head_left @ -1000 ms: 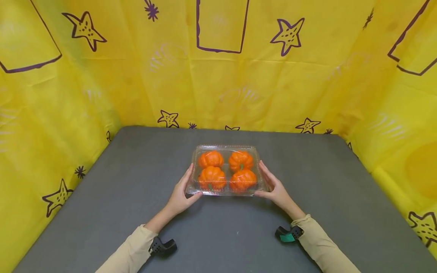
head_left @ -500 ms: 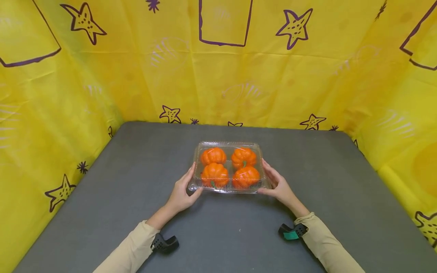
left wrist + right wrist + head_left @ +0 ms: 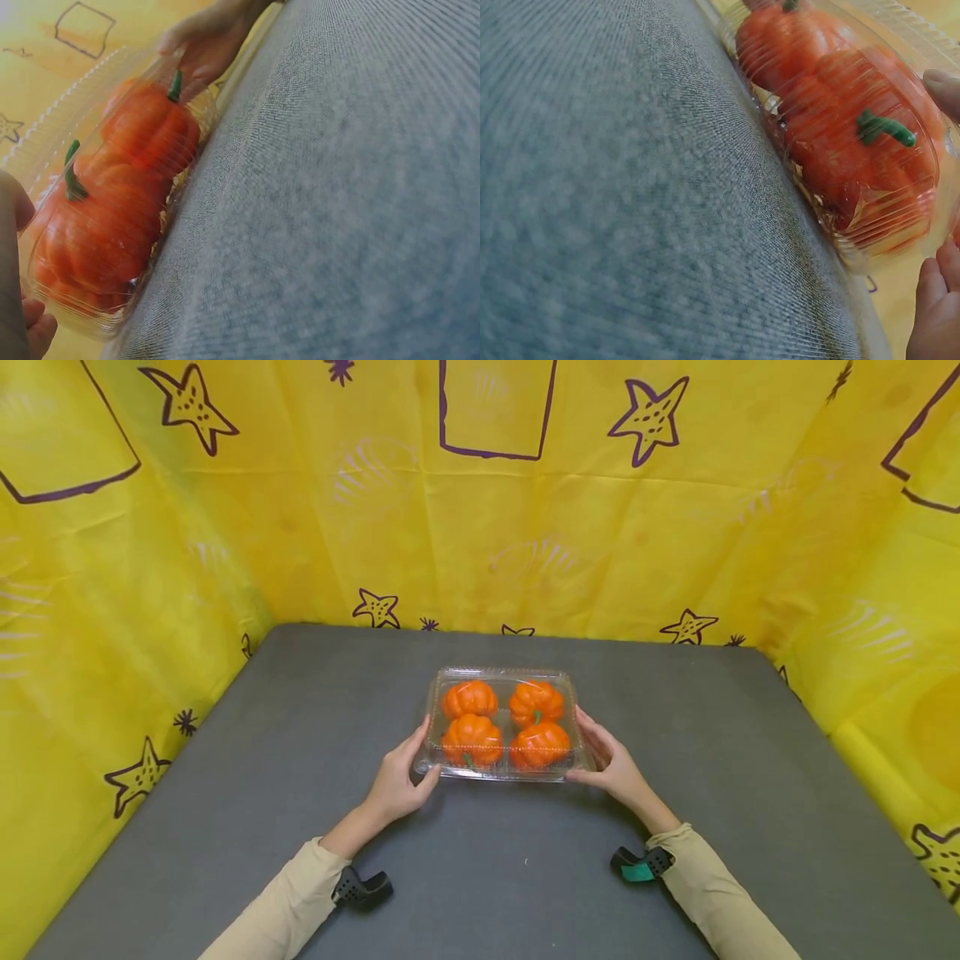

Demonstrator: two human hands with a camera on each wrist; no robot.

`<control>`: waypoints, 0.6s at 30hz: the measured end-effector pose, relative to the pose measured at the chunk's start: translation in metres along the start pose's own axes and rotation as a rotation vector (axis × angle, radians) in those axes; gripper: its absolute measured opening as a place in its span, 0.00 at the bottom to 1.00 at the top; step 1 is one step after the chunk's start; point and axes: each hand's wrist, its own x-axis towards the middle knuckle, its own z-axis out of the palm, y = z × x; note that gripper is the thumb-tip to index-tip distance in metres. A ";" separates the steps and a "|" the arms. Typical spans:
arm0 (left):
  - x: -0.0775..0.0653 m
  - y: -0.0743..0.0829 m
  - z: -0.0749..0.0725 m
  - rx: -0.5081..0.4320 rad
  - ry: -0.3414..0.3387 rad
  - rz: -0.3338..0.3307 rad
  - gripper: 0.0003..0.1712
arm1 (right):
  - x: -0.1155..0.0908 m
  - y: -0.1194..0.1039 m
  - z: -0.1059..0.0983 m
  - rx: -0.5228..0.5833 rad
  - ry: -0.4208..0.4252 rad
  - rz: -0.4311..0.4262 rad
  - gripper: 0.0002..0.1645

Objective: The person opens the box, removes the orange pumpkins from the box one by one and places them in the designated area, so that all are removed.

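Grey table (image 3: 480, 893), yellow cloth (image 3: 480, 543), perhaps shell-printed

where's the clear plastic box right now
In the head view, the clear plastic box is just below the centre, between the left hand at its left side and the right hand at its right, with four orange pumpkins inside.

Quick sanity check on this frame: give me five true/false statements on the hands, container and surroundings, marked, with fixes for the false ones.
1. The clear container holds four orange pumpkins. True.
2. Only one hand touches the container. False: the left hand holds its left end and the right hand its right end.
3. The yellow backdrop bears drawn stars. True.
4. One pumpkin lies outside the container. False: all four are inside.
5. A green strip marks the black device by the right sleeve. True.
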 end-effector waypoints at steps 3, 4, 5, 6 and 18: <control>-0.001 -0.001 0.001 -0.025 0.015 0.002 0.35 | -0.001 0.000 -0.001 0.005 -0.003 -0.006 0.49; -0.002 -0.001 0.002 -0.035 0.020 0.001 0.34 | -0.001 0.000 -0.001 0.005 -0.003 -0.007 0.49; -0.002 -0.001 0.002 -0.042 0.024 -0.001 0.33 | -0.001 -0.001 -0.001 0.007 -0.004 -0.009 0.49; -0.003 -0.002 0.002 -0.049 0.029 0.000 0.32 | -0.001 -0.001 -0.001 0.006 -0.004 -0.011 0.49; -0.004 -0.005 0.004 -0.061 0.060 0.009 0.33 | -0.002 -0.001 -0.002 -0.004 -0.009 -0.015 0.48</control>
